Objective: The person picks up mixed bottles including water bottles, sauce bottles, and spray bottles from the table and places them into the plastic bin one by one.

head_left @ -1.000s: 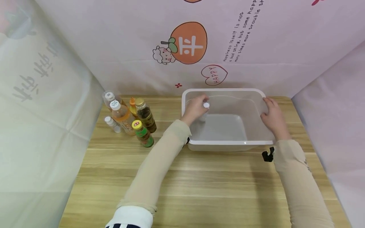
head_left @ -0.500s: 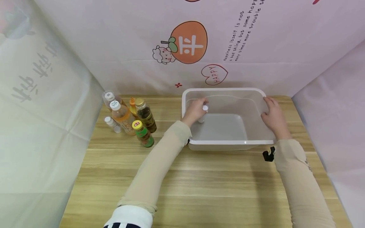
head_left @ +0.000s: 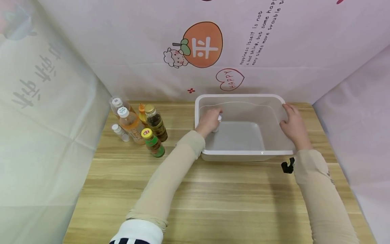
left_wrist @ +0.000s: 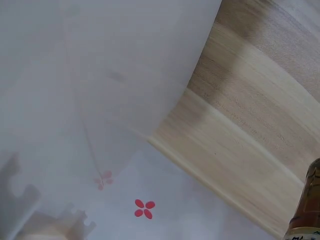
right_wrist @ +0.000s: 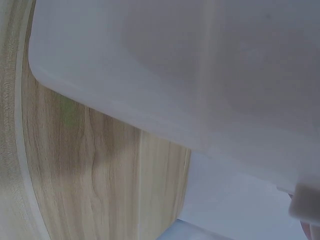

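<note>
Down inside the left end of a white translucent plastic bin, my left hand holds a small clear bottle with a white cap. The hand covers most of the bottle, and its lower part shows just below the fingers, close over the bin floor. My right hand grips the bin's right rim, thumb inside. Neither hand shows in its own wrist view. The bin wall fills the upper left of the left wrist view, and the same bin's outer wall spans the right wrist view.
Left of the bin stand a yellow-capped green-label bottle, a gold-capped dark bottle, an orange drink bottle, a small white-capped bottle and others. Printed cloth walls the wooden table behind and at both sides.
My left hand has lowered the small bottle deeper into the bin, and the cap has tilted, turning partly behind the fingers. The right hand stays on the rim.
</note>
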